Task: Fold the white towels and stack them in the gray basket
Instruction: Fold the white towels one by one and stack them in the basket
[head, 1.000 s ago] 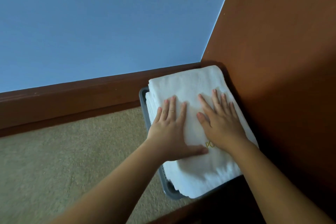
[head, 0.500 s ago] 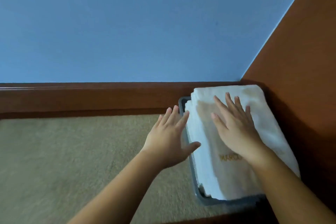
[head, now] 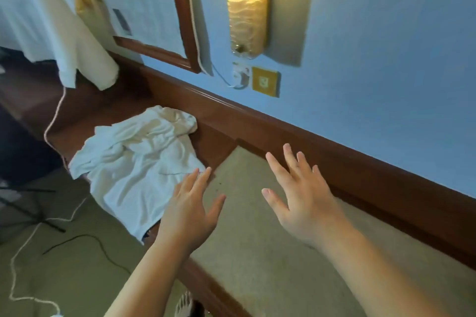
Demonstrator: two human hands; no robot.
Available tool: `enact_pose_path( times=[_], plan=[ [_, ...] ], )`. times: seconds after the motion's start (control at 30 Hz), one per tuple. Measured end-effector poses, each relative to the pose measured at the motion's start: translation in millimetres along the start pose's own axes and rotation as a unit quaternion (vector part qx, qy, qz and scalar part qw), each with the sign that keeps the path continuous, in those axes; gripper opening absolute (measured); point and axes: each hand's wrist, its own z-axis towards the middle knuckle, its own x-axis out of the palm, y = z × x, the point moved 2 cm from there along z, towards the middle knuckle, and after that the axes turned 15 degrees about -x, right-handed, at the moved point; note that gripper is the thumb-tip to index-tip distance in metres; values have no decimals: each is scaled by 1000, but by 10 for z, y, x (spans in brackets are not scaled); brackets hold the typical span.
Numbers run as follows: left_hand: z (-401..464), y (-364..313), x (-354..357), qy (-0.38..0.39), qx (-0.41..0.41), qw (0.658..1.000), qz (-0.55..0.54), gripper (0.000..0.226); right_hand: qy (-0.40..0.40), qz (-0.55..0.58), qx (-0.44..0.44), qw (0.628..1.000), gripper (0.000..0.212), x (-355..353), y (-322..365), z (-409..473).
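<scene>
My left hand (head: 189, 210) hangs with fingers (head: 195, 183) straight and loosely spread, holding nothing. My right hand (head: 304, 198) is the same: fingers fanned wide, palm down, empty, over the beige pad (head: 257, 239). The two are apart, thumbs pointing toward each other. From my left fingertips, the crumpled white towel (head: 134, 162) lies at about ten o'clock, its near edge just beside them, though I cannot tell whether they touch. It sprawls over the wooden ledge (head: 219, 144) and droops off its front edge. At twelve o'clock from my right hand a lamp (head: 246, 5) glows on the blue wall (head: 386, 59).
</scene>
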Motion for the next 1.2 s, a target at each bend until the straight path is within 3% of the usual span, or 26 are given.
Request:
enact_pose_path(
  times=[0.13, 0.33, 0.57, 0.83, 1.03, 1.2],
  plan=[
    [748, 1051, -347, 1, -87, 996, -25, 76, 73, -4, -50, 996, 75, 592, 677, 1268],
    [1840, 2305, -644, 26, -155, 987, -36, 68, 201, 35, -40, 978, 71, 1712, 1281, 2928],
    [2980, 2908, -303, 122, -122, 984, 40, 65, 316, 40, 43, 947, 72, 2736, 1307, 3946],
    [4255, 3292, -342, 21, -134, 985, 104, 73, 284, 7, 69, 956, 82, 3075, 1272, 4835],
    [4873, 3638, -406, 21, -122, 982, 143, 45, 278, -11, 28, 960, 77, 3079, 1477, 5487],
    [4957, 3745, -318, -29, -91, 989, 111, 24, 265, -4, 12, 964, 88, 3109, 1700, 5807]
  ],
)
